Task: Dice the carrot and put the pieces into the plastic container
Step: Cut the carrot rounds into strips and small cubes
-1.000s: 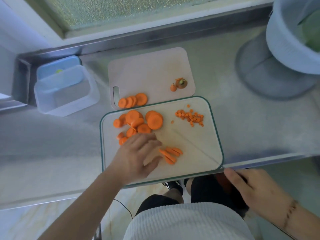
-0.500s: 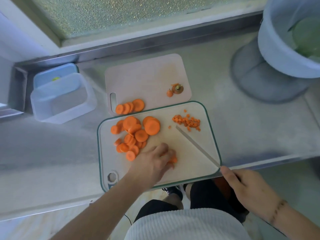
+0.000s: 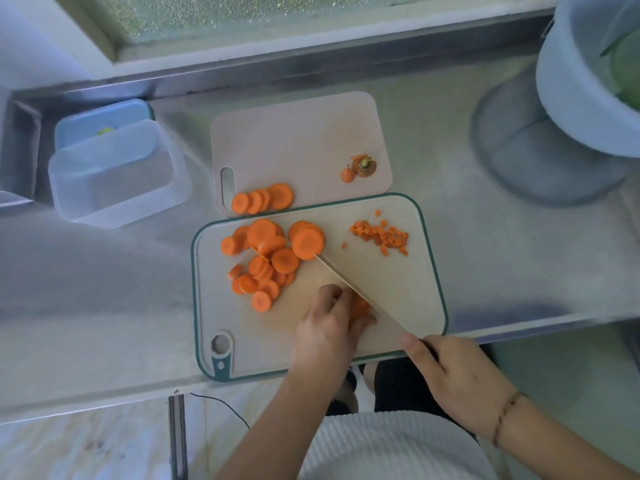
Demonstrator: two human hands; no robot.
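- My left hand point(image 3: 330, 322) pins a few carrot slices point(image 3: 360, 306) on the green-rimmed board point(image 3: 408, 299), mostly hidden under my fingers.
- My right hand point(image 3: 457, 372) grips the knife point(image 3: 360, 292); handle covered.
- Plastic container point(image 3: 114, 174) sits far left; contents unclear.

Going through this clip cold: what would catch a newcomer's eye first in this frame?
The heap of bright orange carrot rounds on the green-rimmed cutting board stands out first. Below it, the left hand holds a few slices against the long knife blade gripped by the right hand. A small pile of diced carrot lies at the board's far right corner.
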